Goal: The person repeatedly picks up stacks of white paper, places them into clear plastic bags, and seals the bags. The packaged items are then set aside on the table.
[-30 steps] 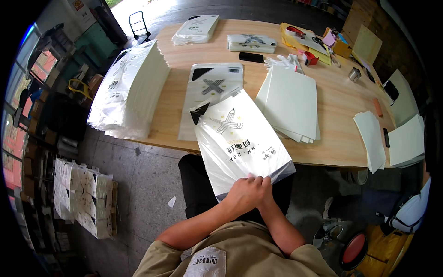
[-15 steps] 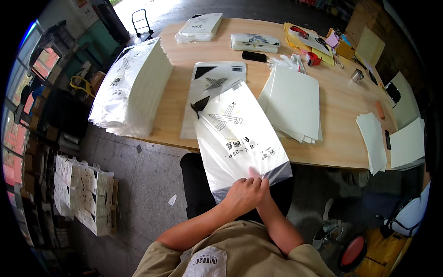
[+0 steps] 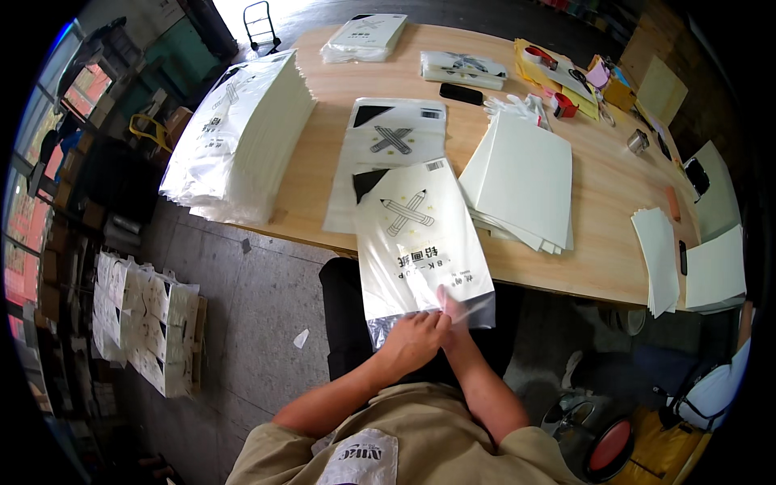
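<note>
One paper pack (image 3: 420,234): across the table's (image 3: 602,190) near edge, overlapping a flat bag (image 3: 388,141).
Left hand (image 3: 411,338): fingers curled on the pack's near plastic end.
Right hand (image 3: 454,315): same end, partly hidden; grip cannot be told.
White sheets (image 3: 525,182): stacked beside the bag.

Two hands (image 3: 411,338), one held packet (image 3: 424,230), two tape dispensers (image 3: 567,107)
</note>
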Demonstrator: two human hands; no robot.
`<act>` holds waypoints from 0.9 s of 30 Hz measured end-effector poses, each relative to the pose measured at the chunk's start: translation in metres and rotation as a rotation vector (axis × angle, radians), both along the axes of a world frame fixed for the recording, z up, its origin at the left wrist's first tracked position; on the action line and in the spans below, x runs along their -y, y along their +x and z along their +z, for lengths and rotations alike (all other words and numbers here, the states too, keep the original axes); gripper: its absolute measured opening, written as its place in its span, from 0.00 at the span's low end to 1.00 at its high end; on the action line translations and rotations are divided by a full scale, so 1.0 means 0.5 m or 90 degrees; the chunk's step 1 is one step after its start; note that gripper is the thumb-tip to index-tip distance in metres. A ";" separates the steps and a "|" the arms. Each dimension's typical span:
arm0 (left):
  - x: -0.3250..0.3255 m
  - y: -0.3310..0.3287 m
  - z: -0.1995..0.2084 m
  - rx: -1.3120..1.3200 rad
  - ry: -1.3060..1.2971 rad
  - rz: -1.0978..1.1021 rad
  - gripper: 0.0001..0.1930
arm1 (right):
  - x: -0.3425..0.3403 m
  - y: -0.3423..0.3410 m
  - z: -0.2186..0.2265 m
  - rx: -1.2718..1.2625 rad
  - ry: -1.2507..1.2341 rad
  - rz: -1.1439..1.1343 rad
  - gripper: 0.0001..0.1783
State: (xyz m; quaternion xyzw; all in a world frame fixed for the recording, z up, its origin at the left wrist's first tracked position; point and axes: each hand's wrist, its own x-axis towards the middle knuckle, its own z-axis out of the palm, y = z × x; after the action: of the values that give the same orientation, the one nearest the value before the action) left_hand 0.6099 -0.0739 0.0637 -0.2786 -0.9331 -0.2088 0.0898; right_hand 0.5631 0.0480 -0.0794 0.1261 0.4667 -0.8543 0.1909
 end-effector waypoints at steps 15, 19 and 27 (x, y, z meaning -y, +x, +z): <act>0.143 0.054 0.083 -0.119 0.304 0.270 0.39 | 0.037 -0.013 0.168 0.026 -0.281 -0.129 0.28; 0.184 0.010 -0.026 0.332 0.840 0.394 0.35 | 0.053 -0.007 0.245 0.021 -0.229 -0.105 0.28; 0.191 -0.019 0.057 0.339 1.114 0.297 0.24 | 0.120 -0.066 0.308 -0.037 -0.309 -0.051 0.30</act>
State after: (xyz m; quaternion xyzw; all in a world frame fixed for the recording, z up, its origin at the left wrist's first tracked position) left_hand 0.6003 -0.1695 0.0922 0.1384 -0.4672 -0.8685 0.0906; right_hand 0.5303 -0.0119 0.0747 0.0703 0.2475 -0.9516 0.1680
